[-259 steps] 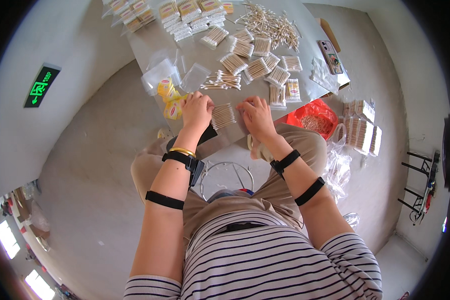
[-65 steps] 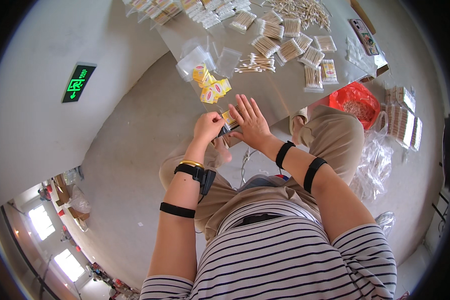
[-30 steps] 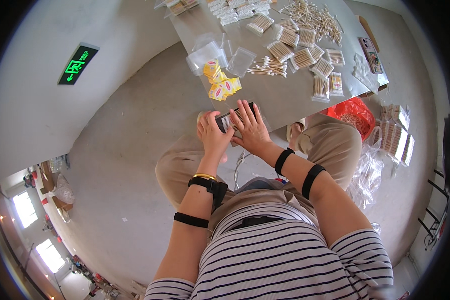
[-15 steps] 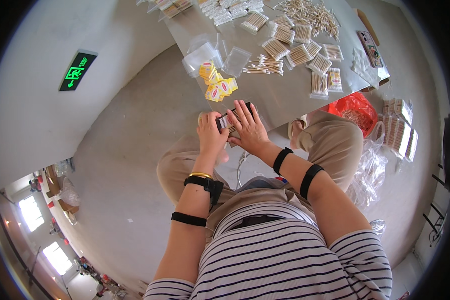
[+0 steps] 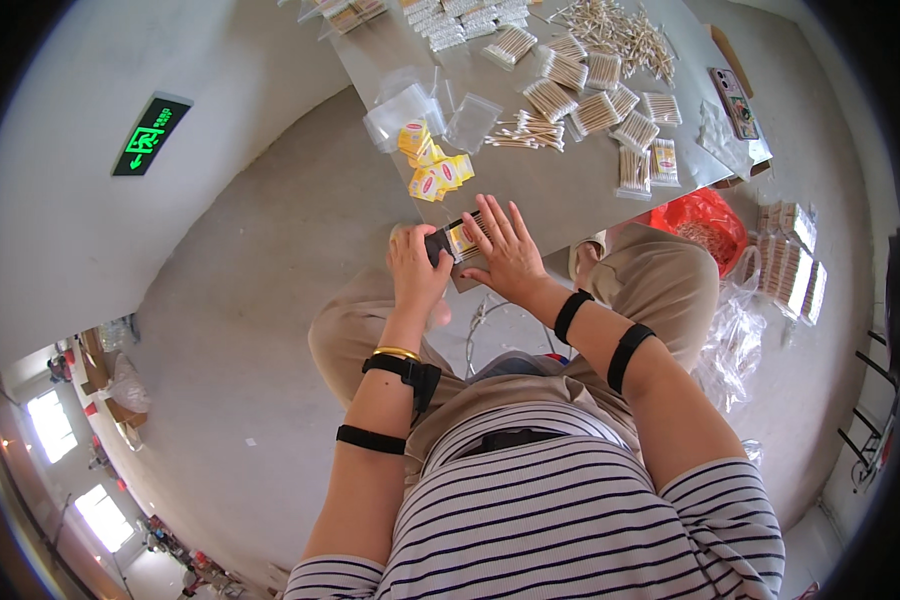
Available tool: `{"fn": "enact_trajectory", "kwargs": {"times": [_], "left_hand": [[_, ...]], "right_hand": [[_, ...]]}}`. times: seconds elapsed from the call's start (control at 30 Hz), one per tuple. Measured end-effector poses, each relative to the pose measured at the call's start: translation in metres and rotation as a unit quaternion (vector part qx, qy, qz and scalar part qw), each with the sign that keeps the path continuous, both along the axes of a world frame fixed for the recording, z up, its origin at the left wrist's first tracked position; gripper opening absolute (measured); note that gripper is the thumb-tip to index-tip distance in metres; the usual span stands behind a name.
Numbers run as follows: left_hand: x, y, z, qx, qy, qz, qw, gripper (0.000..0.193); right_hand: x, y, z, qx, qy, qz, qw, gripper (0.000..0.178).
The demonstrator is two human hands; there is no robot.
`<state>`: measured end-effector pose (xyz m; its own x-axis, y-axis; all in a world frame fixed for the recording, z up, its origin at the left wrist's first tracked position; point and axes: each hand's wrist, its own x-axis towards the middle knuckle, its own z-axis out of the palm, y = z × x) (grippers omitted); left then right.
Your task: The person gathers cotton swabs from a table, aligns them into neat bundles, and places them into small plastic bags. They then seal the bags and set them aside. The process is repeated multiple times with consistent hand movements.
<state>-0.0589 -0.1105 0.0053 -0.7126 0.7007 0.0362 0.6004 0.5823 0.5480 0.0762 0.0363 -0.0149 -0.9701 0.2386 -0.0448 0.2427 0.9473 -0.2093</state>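
Note:
At the near table edge, my left hand (image 5: 417, 264) is closed round a black block-like piece (image 5: 438, 242), whose exact kind I cannot make out. Against its right side lies a small packet of cotton swabs (image 5: 462, 240) with a yellow card showing. My right hand (image 5: 511, 255) rests with fingers stretched and spread, its fingertips over the packet's right end, hiding part of it. Just beyond the hands is a loose pile of yellow printed cards (image 5: 440, 178). Clear plastic bags (image 5: 473, 122) lie behind them.
Filled swab bags (image 5: 595, 113), loose cotton swabs (image 5: 630, 40) and a phone (image 5: 735, 103) are on the metal table (image 5: 530, 200). A red bag of swabs (image 5: 705, 225) and stacked swab packs (image 5: 785, 270) stand below right, near crumpled clear plastic (image 5: 735, 345).
My right hand has shifted slightly right and its fingers have spread. More of the packet with its yellow card now shows between my hands. The black piece sits beside my left fingers.

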Motion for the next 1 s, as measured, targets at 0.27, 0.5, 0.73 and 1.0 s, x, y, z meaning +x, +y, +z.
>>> {"fn": "enact_trajectory", "kwargs": {"times": [0.27,0.5,0.73,1.0], "left_hand": [[0.007,0.030,0.006,-0.190,0.043,0.008,0.981,0.026],[0.000,0.046,0.009,-0.254,0.004,0.047,0.966,0.032],[-0.003,0.057,0.017,-0.310,0.074,0.013,0.948,0.029],[-0.014,0.039,0.010,-0.254,0.066,0.005,0.965,0.023]], "right_hand": [[0.000,0.000,0.000,0.005,-0.005,0.002,1.000,0.099],[0.000,0.000,-0.003,-0.004,0.000,0.000,1.000,0.100],[0.000,0.000,-0.003,-0.013,0.011,-0.007,1.000,0.101],[0.001,0.000,-0.003,-0.028,0.026,-0.010,0.999,0.102]]}}
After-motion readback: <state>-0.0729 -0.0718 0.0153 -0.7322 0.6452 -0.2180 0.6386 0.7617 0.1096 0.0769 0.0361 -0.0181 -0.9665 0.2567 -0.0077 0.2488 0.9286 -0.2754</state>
